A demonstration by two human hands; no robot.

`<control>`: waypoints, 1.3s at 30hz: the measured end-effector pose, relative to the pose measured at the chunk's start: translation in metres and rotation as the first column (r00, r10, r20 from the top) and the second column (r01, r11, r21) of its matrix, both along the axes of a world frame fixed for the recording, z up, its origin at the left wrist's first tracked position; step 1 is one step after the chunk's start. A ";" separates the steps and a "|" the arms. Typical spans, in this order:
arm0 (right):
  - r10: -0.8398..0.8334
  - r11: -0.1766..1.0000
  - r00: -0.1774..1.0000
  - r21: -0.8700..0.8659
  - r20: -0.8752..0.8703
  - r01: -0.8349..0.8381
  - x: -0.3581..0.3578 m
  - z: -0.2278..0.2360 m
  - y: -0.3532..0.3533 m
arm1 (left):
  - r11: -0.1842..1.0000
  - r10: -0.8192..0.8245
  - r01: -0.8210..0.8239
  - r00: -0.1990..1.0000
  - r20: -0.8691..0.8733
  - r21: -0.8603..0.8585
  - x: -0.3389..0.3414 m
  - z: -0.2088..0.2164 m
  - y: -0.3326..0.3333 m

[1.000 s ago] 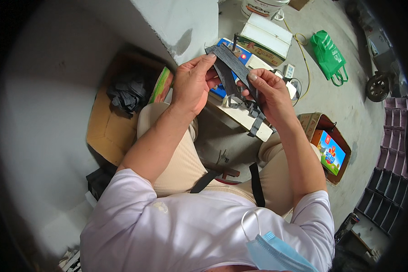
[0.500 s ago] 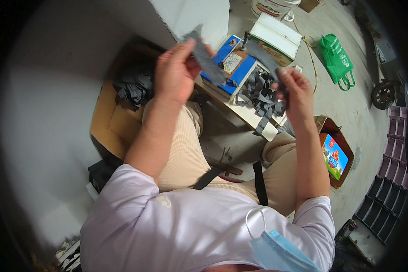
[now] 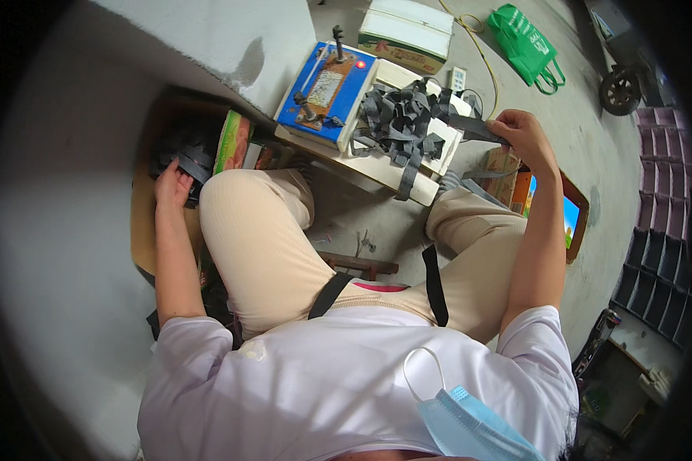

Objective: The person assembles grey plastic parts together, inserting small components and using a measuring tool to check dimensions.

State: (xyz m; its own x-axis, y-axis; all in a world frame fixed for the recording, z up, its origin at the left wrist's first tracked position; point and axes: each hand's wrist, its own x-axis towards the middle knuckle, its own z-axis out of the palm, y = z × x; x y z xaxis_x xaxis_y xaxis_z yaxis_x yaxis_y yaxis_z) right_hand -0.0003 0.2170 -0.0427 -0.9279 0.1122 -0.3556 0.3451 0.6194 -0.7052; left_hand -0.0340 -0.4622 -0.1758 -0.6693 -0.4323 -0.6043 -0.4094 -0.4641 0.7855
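Note:
At the far left, my left hand (image 3: 174,186) reaches into a cardboard box (image 3: 143,223). Its fingers are slightly apart at the edge of a heap of dark grey fabric strips (image 3: 184,154). On the right, my right hand (image 3: 527,140) pinches the end of a dark grey fabric strip (image 3: 475,128), whose other end extends to the tangled pile of strips (image 3: 407,115). That pile lies on a white board (image 3: 373,165) in front of me. Beside it stands a blue machine (image 3: 288,111) with a rusty top plate and a lit red lamp.
A white-topped carton (image 3: 407,23) stands behind the machine. A green bag (image 3: 524,46) and a yellow cord (image 3: 488,69) lie on the floor. At the right is a box (image 3: 580,219) holding a colourful package. A white block (image 3: 231,38) rises at the back left.
My left hand has moved down and left from above the machine to the box, and no longer holds up its strip. My right hand has shifted right, still pinching a strip.

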 end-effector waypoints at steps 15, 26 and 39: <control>0.031 0.847 0.971 0.509 0.236 -0.151 -0.001 -0.013 0.019 | 0.194 -0.977 0.352 0.149 -0.150 -0.916 0.060 0.162 0.356; 0.056 0.969 0.998 0.240 -0.011 -0.051 -0.008 -0.015 0.020 | -0.434 -0.880 -0.047 0.237 0.412 -0.900 -0.035 0.024 0.477; 0.023 0.852 0.989 -0.514 -0.148 -0.097 -0.008 0.016 -0.017 | 0.601 -0.792 0.368 0.391 -0.469 -0.710 -0.008 0.145 0.463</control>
